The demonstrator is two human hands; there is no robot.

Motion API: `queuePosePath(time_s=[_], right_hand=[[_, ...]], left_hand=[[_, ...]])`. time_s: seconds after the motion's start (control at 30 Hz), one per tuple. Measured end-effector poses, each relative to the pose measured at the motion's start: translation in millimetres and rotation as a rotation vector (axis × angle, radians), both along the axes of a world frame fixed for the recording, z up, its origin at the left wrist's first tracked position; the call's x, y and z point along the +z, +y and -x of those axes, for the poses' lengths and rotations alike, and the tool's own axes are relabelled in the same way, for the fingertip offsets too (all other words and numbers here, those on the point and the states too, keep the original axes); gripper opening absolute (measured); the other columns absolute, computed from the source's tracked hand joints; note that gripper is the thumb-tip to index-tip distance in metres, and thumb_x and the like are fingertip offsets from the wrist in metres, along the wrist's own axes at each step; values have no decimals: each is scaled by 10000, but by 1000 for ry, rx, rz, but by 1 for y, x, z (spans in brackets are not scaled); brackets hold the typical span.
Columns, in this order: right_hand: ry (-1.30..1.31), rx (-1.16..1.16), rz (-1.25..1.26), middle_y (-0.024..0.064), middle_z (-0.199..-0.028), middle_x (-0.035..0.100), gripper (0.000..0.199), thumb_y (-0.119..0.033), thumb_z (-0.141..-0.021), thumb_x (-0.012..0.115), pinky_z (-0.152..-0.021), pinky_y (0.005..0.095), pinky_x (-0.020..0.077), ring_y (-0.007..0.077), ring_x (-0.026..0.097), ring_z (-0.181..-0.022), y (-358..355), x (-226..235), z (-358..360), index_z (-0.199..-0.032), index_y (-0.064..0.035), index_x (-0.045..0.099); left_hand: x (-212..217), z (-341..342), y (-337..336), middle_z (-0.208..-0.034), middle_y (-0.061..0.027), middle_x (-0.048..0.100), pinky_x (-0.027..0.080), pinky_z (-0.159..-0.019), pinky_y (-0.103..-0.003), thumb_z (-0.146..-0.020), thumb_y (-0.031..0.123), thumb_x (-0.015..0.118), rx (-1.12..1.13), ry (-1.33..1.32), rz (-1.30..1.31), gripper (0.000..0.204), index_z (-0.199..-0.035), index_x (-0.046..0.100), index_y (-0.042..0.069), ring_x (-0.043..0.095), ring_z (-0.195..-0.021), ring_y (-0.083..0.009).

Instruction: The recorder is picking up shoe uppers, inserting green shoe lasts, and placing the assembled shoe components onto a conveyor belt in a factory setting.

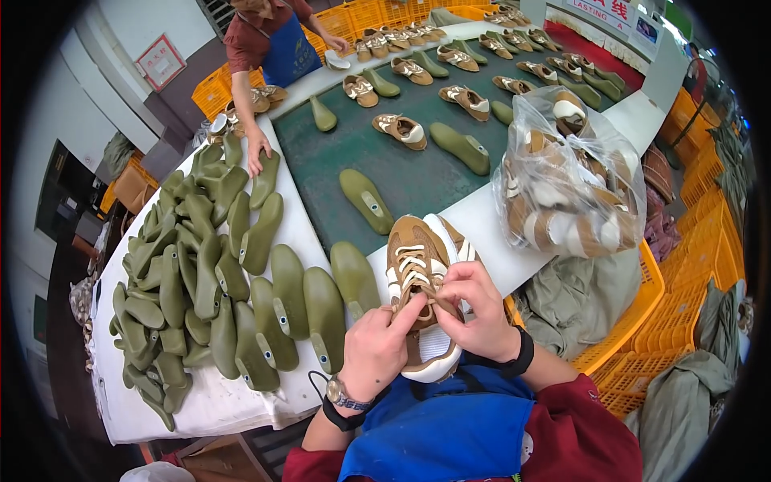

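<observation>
A brown sneaker [415, 251] with cream stripes and laces is in front of me, toe pointing away and white-lined heel toward my blue apron. My left hand [374, 350] pinches it at the top of the lacing, thumb and forefinger closed. From the other side my right hand [479, 312] closes its fingertips on the same spot. Whether lace or tongue edge lies between the fingertips I cannot make out. Partly hidden behind this shoe, a second brown-and-white sneaker [458, 241] lies against it. Green shoe lasts [353, 277] stand just left of my hands.
Many green lasts [189, 257] are heaped on the white table [265, 406] at left. Sneakers and lasts lie along a green conveyor belt [321, 189]. A clear bag of sneakers [574, 181] sits at right, above yellow crates [634, 321]. Across, a co-worker's hand [259, 151] touches a last.
</observation>
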State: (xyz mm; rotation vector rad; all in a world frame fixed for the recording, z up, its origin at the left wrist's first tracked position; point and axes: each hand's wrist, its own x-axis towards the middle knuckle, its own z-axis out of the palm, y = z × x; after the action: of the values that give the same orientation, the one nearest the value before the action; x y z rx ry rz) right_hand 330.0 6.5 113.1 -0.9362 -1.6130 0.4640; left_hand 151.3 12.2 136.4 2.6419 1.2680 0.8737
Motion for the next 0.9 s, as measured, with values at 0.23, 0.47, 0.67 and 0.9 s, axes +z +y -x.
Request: queuePosePath(time_s=[0.23,0.47,0.67,0.9], right_hand=[[347,124,196,89,-1006,438,309,144,-712,557,-708,219,431,118,481,-825,2,-7,-9,-912,-63,447],[186,45,107,89,-978,464,243,129,-726,570,-626,212,466,108,518,-753,12,-18,-8,-882,-27,469],[50,-88,197,62,-982,453,227,136,-732,542,-692,201,434,102,494,-806,11,-12,-7,-875,-27,476],[60,74,277,119,-1082,499,342,12,-740,653,-746,276,466,191,549,-863,14,-20,-21,-1059,-28,535]], left_hand=[[0,10,5,-740,-87,556,479,-573,-362,-684,1,585,-167,-53,-9,268,-920,609,125,568,-649,-263],[-10,15,-3,-842,-79,576,490,-610,-336,-747,64,623,-40,-60,120,385,-1124,610,146,589,-732,-253],[0,10,-35,-1085,-104,555,509,-685,-340,-807,224,675,-148,-305,175,390,-1150,574,68,593,-804,-257],[8,39,-10,-850,-129,631,505,-659,-363,-789,218,696,-67,-205,340,252,-947,615,39,625,-749,-293]])
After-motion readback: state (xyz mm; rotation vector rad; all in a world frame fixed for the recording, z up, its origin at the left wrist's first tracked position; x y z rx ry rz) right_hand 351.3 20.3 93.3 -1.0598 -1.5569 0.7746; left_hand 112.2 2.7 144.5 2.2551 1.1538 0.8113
